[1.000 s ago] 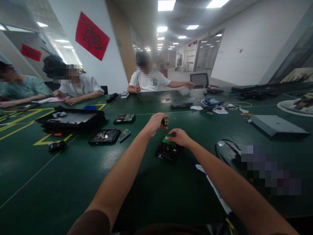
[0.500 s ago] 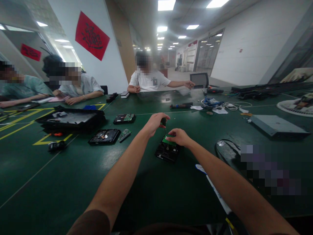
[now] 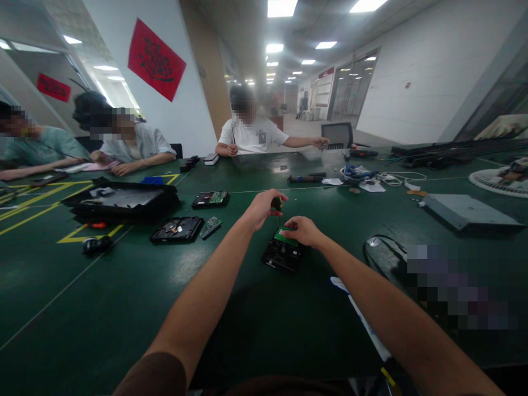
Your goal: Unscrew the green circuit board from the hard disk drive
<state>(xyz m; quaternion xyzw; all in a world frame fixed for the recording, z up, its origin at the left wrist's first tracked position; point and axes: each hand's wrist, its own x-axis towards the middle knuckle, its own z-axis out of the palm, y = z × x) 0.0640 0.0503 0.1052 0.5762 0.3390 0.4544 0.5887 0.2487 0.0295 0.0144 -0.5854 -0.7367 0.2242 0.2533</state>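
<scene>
Green PCB point(image 3: 286, 236) on hard drive point(image 3: 282, 254) is pinned by right hand point(image 3: 300, 229); screwdriver point(image 3: 276, 204) is gripped in left hand point(image 3: 260, 207). Board prob. thin, fragile: best held by edges.

Both bare forearms reach forward from the bottom of the view and converge toward the middle, the left one from the lower left, the right one from the lower right. The left hand point(image 3: 262, 208) is raised a little above the right, its wrist bent slightly and its fingers curled tight into a closed grip, thumb pressed across the front (the fingertips themselves are tucked from sight). The right hand point(image 3: 302, 230) sits lower and just beside it, palm down, knuckles up, fingers bent and pinched together at their tips. A dark brown sleeve edge covers the left upper arm near the lower border.
</scene>
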